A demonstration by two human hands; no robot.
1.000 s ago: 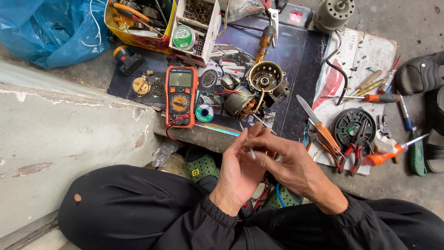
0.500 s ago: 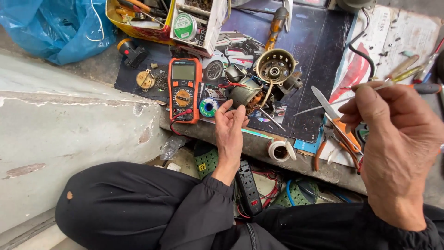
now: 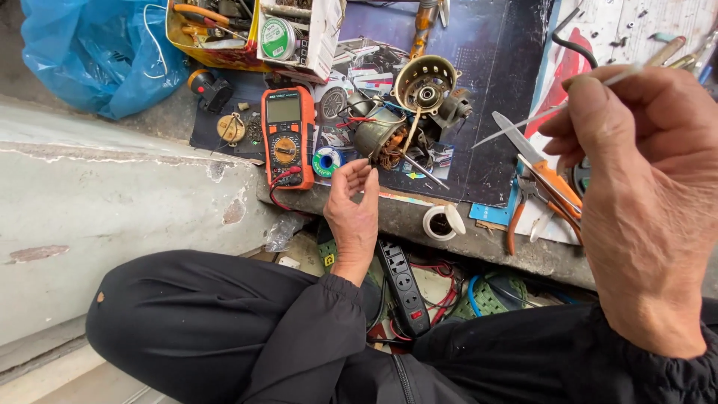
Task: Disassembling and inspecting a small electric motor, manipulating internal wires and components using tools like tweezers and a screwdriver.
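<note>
Pinching thin white tube [image 3: 557,108] between thumb and forefinger of right hand [image 3: 643,202], raised at 3 o'clock. Left hand [image 3: 354,213] half open, holding nothing, fingertips just short of copper-wound motor core [image 3: 381,138] at 12 o'clock. Best to steady core first, then bring tube down slowly, clear of orange-handled scissors [image 3: 542,179] and orange multimeter [image 3: 288,135].

Looking like a street-side repair workshop: multimeter [image 3: 287,136], stripped motor [image 3: 410,112], pliers [image 3: 540,196], solder reel [image 3: 326,161] etc. lying spread on a mat [image 3: 493,90] over concrete.
</note>
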